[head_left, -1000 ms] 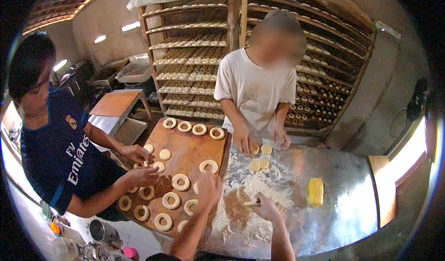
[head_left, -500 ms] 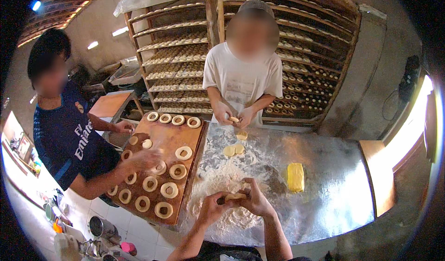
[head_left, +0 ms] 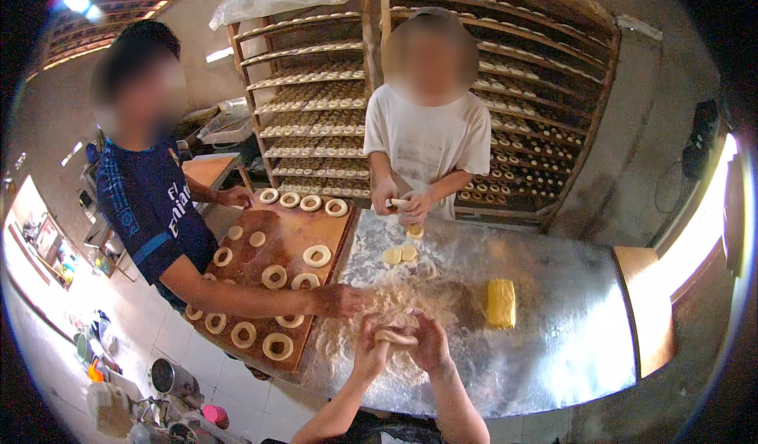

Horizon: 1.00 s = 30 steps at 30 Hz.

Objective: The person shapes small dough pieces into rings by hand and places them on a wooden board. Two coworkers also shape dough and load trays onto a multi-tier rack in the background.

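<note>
Pale in colour, one bent dough piece is held between the person's two hands, above the floury near side of the metal table. The left hand is partly closed about one end; the right hand is likewise curled at the other. The exact contact of the fingertips cannot be told.

Step in hand, in this inspector's judgement: shaping by hand, with the dough stretched or bent between both grips. Whether its ends are joined cannot be confirmed. The next move calls for even, light pressure from both sides, lest the dough thin or tear.

Surroundings: a brown board at left carries dough rings and small dough discs. A co-worker's arm lies across it, that hand near the person's left. Opposite, a second co-worker holds a small piece in both hands. Flat dough rounds lie on the table, and a yellow block stands apart at right.
</note>
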Each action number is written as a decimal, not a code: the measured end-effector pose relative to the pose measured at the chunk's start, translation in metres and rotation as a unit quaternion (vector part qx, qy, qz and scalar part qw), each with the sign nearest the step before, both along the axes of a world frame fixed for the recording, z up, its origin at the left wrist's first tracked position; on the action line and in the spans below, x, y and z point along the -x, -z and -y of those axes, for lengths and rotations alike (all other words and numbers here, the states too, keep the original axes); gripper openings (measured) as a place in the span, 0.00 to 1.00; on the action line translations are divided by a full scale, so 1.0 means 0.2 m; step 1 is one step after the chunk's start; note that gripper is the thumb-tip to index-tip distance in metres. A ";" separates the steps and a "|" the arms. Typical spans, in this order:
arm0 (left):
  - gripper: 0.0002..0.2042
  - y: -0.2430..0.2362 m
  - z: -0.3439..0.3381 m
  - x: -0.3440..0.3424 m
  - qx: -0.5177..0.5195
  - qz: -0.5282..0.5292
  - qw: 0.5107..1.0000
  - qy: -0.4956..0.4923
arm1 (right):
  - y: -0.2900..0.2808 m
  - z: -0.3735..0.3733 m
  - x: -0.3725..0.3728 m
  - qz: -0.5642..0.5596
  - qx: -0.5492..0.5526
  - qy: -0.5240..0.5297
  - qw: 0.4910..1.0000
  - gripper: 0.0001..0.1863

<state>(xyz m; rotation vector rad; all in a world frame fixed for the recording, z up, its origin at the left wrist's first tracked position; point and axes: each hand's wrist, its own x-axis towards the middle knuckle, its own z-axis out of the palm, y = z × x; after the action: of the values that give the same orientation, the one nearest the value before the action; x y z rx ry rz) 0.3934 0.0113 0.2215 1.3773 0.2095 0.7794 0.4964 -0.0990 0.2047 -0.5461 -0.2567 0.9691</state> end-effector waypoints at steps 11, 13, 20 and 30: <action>0.22 0.05 -0.14 0.10 -0.368 -0.280 0.878 -0.119 | 0.00 -0.16 0.13 0.343 0.166 0.043 0.924 0.33; 0.21 0.05 -0.21 0.10 -0.225 -0.289 0.927 -0.082 | 0.00 -0.21 0.15 0.107 0.183 -0.024 0.977 0.34; 0.12 0.00 -0.45 0.10 -0.299 -0.180 0.933 -0.089 | 0.01 -0.45 0.12 0.226 -0.006 0.014 0.974 0.45; 0.11 -0.03 -1.00 0.09 -0.292 -0.173 0.936 -0.090 | 0.08 -1.01 0.07 0.177 0.127 0.059 0.974 0.41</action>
<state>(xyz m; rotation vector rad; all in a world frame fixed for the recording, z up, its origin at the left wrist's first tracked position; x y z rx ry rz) 0.3763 0.2112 0.2280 2.0858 0.4051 0.7781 0.4823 0.1029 0.1878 -0.9623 -0.4166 0.7891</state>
